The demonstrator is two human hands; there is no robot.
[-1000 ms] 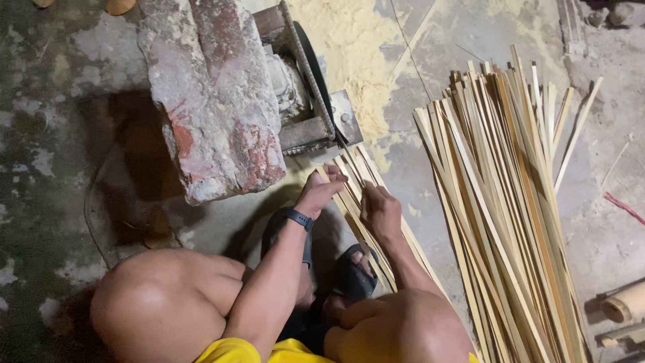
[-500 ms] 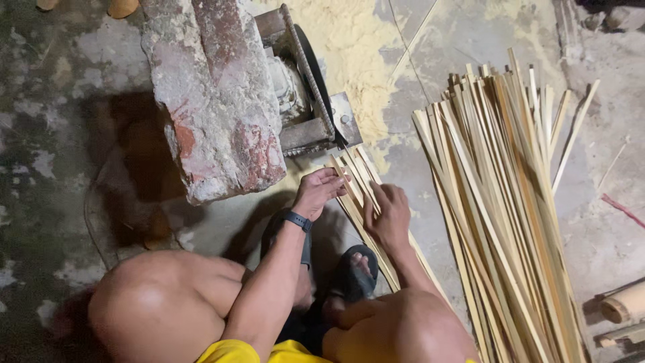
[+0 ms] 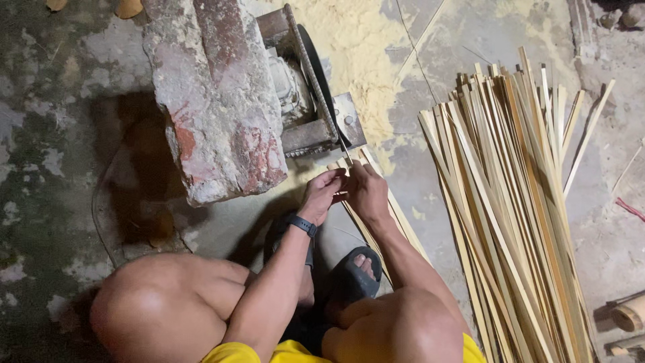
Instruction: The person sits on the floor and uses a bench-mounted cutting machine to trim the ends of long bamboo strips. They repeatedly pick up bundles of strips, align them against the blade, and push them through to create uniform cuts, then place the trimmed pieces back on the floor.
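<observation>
Squatting low on the concrete floor (image 3: 54,134) here, knees wide, so both hands can work right in front of the little cutting machine (image 3: 306,101). The left hand (image 3: 322,191) and right hand (image 3: 366,191) are both closed around the same small bunch of bamboo strips (image 3: 376,202), pinching the near ends together just short of the thin dark blade disc (image 3: 321,81). Holding them side by side like that looks like a way to keep the strips flat and lined up with the blade edge, though I can't tell if the tips actually touch it.

The machine is wedged against a big chunk of old brick and plaster (image 3: 215,101), probably as a weight so it doesn't skid around. A much larger pile of bamboo slats (image 3: 510,202) lies fanned out to the right, within arm's reach but well apart from the bunch being held.

Floor is rough, stained and cracked, with a spread of pale sawdust (image 3: 363,40) behind the blade. A black sandal (image 3: 353,272) peeks out between the knees, black watch (image 3: 302,225) on the left wrist. Dim, workshop-ish place.
</observation>
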